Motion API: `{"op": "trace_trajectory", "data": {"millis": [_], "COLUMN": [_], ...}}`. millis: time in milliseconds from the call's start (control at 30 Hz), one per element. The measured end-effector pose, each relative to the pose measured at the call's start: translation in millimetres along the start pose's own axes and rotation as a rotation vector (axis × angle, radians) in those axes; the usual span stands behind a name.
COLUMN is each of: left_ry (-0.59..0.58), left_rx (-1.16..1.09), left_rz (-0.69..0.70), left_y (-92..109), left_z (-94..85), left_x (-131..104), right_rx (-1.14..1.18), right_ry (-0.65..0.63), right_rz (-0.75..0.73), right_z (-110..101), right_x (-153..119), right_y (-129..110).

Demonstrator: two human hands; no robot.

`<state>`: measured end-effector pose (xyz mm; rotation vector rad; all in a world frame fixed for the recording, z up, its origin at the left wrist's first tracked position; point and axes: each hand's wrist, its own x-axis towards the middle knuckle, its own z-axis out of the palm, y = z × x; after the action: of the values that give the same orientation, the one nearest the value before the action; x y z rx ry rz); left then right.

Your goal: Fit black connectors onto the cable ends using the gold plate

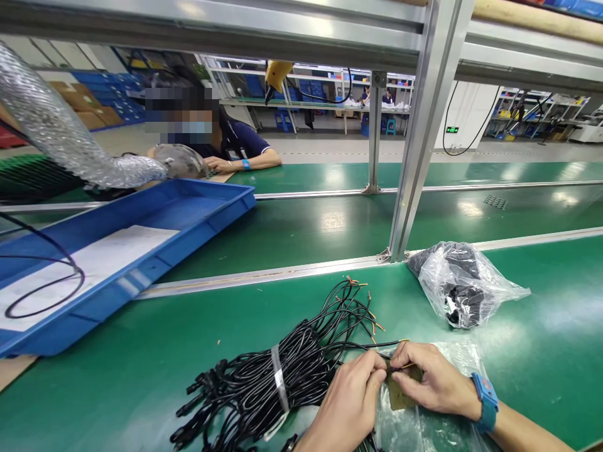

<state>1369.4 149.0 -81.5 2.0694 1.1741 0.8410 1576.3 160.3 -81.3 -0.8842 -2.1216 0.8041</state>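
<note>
A bundle of black cables (301, 358), tied with a pale band (279, 376), lies on the green bench top beside my left hand. Black connectors (202, 389) are at its left end, and bare orange and yellow wire ends (374, 323) fan out at the other. My left hand (351, 402) is closed, thumb and finger pinching a thin black cable at its end. Facing it, my right hand (436, 383) pinches the same cable's wire end; an orange wire shows by the fingers. Beneath the fingertips is a flat brownish-gold piece (400, 397), partly covered, over a clear plastic bag (464, 361).
A clear bag of black parts (464, 282) stands near the metal post (414, 157). At left, a blue tray (117, 295) holds white paper (117, 251) and a cable loop. Opposite, a person (245, 144) works beside a silver duct (70, 119).
</note>
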Motion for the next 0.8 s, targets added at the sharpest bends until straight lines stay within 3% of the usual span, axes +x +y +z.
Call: {"op": "trace_trajectory", "data": {"millis": [500,667,800], "left_ry": [0.03,0.002,0.025], "left_rx": [-0.041,-0.077,-0.064], "left_rz": [-0.049,-0.056,-0.07], "left_y": [0.3,-1.5,-2.2], "left_z": [7.7,5.1,2.3], "left_x": [-1.2,0.3,-0.3], "right_rx": [-0.015,0.008,-0.055], "right_ry": [0.04,0.007,0.012], "right_rz": [-0.071,-0.06,-0.053], "right_z": [13.8,2.2,-23.5], "right_x": [-1.7,1.6,2.1], "right_y": [0.1,-2.3,-5.0]}}
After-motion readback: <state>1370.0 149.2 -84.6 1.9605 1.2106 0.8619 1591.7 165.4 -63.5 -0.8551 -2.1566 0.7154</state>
